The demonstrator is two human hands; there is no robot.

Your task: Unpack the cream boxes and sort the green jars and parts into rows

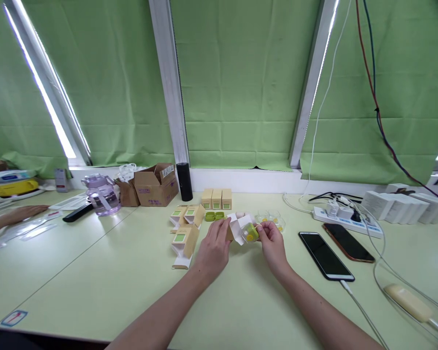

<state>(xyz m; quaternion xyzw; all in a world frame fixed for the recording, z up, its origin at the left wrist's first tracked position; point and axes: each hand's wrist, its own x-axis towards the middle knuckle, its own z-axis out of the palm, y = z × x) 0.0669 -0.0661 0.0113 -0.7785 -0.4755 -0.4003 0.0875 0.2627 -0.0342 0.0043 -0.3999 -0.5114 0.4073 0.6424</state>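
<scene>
My left hand (212, 250) is closed around a small cardboard box (236, 227) with its white inner flaps spread open to the right. Between the fingertips of my right hand (273, 244) is a small green and yellow item in a clear plastic shell (250, 234), at the mouth of that box. Left of my left hand lie several open kraft boxes (188, 238) with green labels. Behind it sit small green pieces (214, 216). Several clear plastic shells (280, 224) with yellow spots rest just beyond my right hand.
Three closed kraft boxes (216, 199) stand at the back, near a black cylinder (184, 182), a brown carton (156, 187) and a purple jug (102, 197). Two phones (325, 255), a power strip (345, 221), cables and white boxes (377, 204) occupy the right. Another person's hand (25, 213) rests far left.
</scene>
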